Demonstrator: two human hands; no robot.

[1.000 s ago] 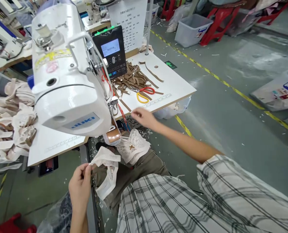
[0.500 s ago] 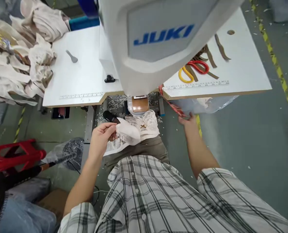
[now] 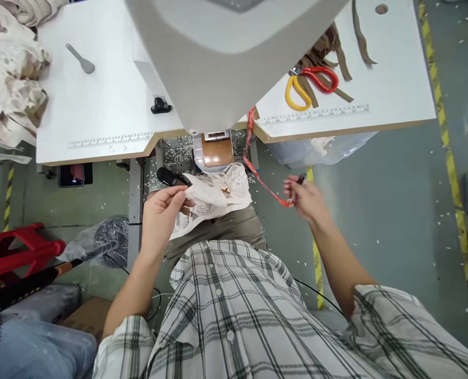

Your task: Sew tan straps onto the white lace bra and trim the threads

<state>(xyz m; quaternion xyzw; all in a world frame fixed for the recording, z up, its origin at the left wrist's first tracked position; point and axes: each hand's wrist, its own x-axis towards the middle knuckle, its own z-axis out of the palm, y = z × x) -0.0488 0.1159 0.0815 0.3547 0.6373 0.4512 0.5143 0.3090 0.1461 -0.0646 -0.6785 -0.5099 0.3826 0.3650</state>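
Note:
My left hand (image 3: 163, 207) pinches the edge of a white lace bra (image 3: 234, 190) between thumb and fingers. The bra lies across my lap, one cup lifted, and a small brown bow shows at its middle. Out to the right, my right hand (image 3: 305, 197) is closed around small dark thread snips (image 3: 301, 179), mostly hidden by the fingers. A red cord (image 3: 253, 167) runs from them up to the table edge beside the sewing machine (image 3: 234, 68). The machine's brown plate (image 3: 217, 152) sits just beyond the bra.
Scissors with red and yellow handles (image 3: 297, 95) lie by brown strips (image 3: 360, 39) on the white table (image 3: 108, 113). A grey spoon-shaped tool (image 3: 80, 59) is at left, near piled pale garments (image 3: 17, 84). A red stool (image 3: 29, 247) stands lower left. Below the table hangs a plastic bag (image 3: 336, 150).
My right hand has come away from the table edge, lower and nearer, with the dark snips now showing and the cord hanging in a curve. My left hand keeps its pinch. The view has shifted.

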